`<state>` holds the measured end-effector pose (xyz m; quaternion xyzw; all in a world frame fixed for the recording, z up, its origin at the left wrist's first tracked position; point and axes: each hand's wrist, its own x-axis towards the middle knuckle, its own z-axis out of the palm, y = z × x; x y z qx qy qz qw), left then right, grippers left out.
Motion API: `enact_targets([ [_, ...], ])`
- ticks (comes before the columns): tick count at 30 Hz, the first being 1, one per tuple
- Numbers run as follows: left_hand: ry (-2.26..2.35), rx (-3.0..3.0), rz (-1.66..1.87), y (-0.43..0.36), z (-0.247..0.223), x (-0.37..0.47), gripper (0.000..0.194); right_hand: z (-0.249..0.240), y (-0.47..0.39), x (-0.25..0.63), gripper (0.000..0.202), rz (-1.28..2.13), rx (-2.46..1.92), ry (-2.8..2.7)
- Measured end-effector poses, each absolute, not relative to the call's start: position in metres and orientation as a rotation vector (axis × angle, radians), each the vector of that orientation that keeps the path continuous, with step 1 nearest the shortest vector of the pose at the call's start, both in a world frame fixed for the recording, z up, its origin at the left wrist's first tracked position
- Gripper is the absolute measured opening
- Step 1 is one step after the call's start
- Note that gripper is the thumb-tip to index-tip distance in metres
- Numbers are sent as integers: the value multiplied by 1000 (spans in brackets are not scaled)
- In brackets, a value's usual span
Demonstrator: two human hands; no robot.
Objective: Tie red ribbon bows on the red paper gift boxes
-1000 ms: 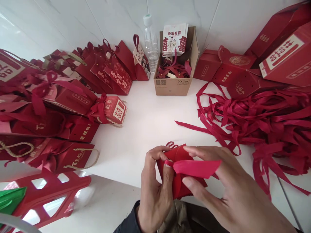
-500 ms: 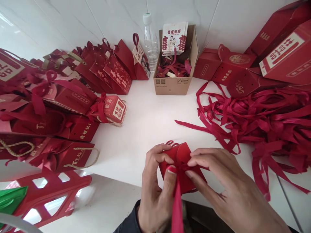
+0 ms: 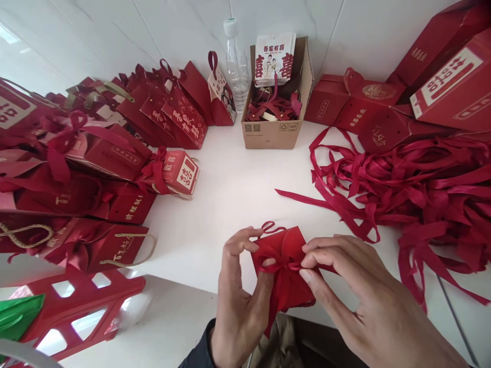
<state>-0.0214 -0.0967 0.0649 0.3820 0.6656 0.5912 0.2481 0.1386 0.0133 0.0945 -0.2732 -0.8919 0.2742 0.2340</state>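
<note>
A small red box (image 3: 296, 292) with a cord loop at its back sits at the white table's front edge. Across its top, a red ribbon (image 3: 283, 271) is looped and crossed at the middle. My left hand (image 3: 245, 291) is at the box's left side, its thumb inside a ribbon loop and its fingers curled on the box's edge. The right side of the ribbon is pinched between thumb and forefinger of my right hand (image 3: 345, 286). The underside of the box is hidden.
Loose red ribbons (image 3: 414, 194) are heaped at the right. An open cardboard box (image 3: 270, 137) stands at the back beside a plastic bottle (image 3: 238, 66). Red gift boxes (image 3: 111, 153) crowd the left, more (image 3: 345, 102) the back right. A red plastic stool (image 3: 88, 306) is lower left.
The ribbon end that hung down at the front has swung left and lies against the box. My left thumb now sits in a ribbon loop, and my left hand has shifted slightly left.
</note>
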Motion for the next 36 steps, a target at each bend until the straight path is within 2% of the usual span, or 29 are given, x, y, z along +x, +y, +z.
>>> enact_targets([
  [4,2108,1196,1392,-108,75,-25,15,100,14,130,13,775,-758,-2407],
  [8,2194,1266,1249,-113,82,-28,23,100,14,120,19,809,-722,-2461],
  [13,2201,1213,1224,-108,85,-27,6,101,14,116,20,845,-697,-2520],
  [19,2154,1052,1314,-112,87,-29,22,101,15,115,15,848,-677,-2511],
  [23,2185,1074,1246,-116,88,-33,21,102,15,114,14,854,-698,-2514],
  [29,2192,1241,1146,-111,92,-36,9,104,16,110,15,902,-746,-2490],
  [33,2214,1320,1172,-103,93,-34,11,104,16,106,13,981,-778,-2477],
  [36,2457,1473,1182,-96,90,-30,15,106,16,106,14,1049,-794,-2489],
])
